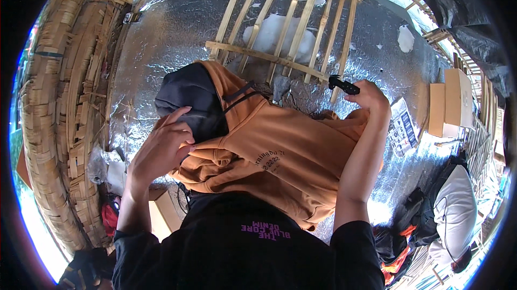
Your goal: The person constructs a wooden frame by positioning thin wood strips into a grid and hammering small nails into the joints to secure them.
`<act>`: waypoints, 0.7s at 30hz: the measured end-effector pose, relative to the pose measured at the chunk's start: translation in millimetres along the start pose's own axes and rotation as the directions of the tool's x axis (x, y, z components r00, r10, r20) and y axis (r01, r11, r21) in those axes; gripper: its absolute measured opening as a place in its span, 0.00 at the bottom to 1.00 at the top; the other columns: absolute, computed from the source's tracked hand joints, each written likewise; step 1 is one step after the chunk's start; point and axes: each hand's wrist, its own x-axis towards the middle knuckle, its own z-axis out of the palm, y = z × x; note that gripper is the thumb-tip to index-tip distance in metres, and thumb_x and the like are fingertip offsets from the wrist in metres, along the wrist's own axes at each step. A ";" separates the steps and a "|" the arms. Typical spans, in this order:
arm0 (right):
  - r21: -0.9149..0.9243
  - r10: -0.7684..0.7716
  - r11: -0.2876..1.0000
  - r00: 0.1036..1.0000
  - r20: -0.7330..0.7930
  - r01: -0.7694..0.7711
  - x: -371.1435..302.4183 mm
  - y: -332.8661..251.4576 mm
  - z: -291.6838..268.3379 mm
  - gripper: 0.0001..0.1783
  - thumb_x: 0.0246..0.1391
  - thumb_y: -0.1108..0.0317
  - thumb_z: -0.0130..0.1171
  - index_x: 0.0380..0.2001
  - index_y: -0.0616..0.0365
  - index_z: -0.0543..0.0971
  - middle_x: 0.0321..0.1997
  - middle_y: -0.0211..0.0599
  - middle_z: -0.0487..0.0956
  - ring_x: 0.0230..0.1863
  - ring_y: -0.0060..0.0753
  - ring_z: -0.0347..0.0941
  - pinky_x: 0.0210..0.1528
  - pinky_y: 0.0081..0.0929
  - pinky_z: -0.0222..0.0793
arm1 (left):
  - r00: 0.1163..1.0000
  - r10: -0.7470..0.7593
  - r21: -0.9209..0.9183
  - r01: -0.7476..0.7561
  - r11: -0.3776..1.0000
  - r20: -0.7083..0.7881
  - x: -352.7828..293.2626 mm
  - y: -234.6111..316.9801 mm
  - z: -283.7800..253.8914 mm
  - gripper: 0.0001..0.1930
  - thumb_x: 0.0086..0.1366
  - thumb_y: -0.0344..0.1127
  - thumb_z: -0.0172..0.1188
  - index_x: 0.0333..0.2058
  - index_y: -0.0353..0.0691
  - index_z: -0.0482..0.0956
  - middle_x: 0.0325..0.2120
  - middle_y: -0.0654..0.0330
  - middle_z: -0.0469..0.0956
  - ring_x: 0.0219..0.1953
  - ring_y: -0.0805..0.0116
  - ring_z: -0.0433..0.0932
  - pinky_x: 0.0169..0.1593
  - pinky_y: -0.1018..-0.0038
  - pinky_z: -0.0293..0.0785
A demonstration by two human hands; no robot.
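An orange-brown hoodie is spread in front of me, with dark printing on its chest. Its hood lies to the left, showing a dark grey lining, and a dark drawstring trails from the neck. My left hand is at the hood's near edge, fingers apart, the index finger reaching over the grey lining. Whether it touches the cloth is hard to tell. At the hoodie's far right, my right hand is closed around a small black object with a rounded end; its exact kind is unclear.
Beneath everything lies a silvery foil sheet. A slatted bamboo frame rests beyond the hoodie. Woven bamboo lines the left side. To the right are cardboard boxes, a printed sheet and a grey cushion-like bundle.
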 end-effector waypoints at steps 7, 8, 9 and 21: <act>-0.001 -0.025 1.000 1.000 -0.017 0.025 6.2 5.4 -3.4 0.19 0.45 0.56 0.75 0.35 0.58 0.85 0.35 0.50 0.84 0.41 0.50 0.82 0.46 0.43 0.76 | 0.991 0.125 0.100 -0.119 0.988 -0.051 106.1 62.1 -19.8 0.21 0.66 0.43 0.63 0.51 0.34 0.78 0.47 0.51 0.78 0.56 0.52 0.75 0.63 0.57 0.67; 0.024 0.003 1.000 1.000 0.010 -0.003 6.6 15.7 -0.3 0.19 0.45 0.56 0.75 0.36 0.57 0.84 0.35 0.49 0.84 0.41 0.50 0.83 0.46 0.43 0.75 | 0.958 0.261 0.117 -0.248 0.962 -0.120 136.2 68.4 -8.4 0.23 0.67 0.45 0.61 0.53 0.34 0.76 0.48 0.51 0.78 0.54 0.52 0.76 0.61 0.57 0.68; 0.028 0.008 1.000 1.000 0.011 -0.008 5.9 14.9 -2.1 0.19 0.45 0.56 0.75 0.36 0.57 0.84 0.35 0.49 0.84 0.41 0.50 0.83 0.46 0.43 0.75 | 0.943 0.316 0.215 -0.290 0.933 -0.101 160.2 73.5 0.2 0.24 0.67 0.46 0.61 0.54 0.34 0.75 0.47 0.51 0.78 0.53 0.53 0.76 0.60 0.57 0.69; 0.180 0.096 0.979 0.995 0.015 -0.097 0.1 25.3 -17.9 0.17 0.53 0.56 0.71 0.34 0.60 0.83 0.26 0.42 0.79 0.30 0.38 0.75 0.38 0.37 0.68 | 0.926 0.302 0.483 -0.376 0.790 0.227 299.9 37.3 127.0 0.28 0.68 0.46 0.60 0.60 0.36 0.71 0.59 0.47 0.71 0.64 0.49 0.68 0.64 0.53 0.67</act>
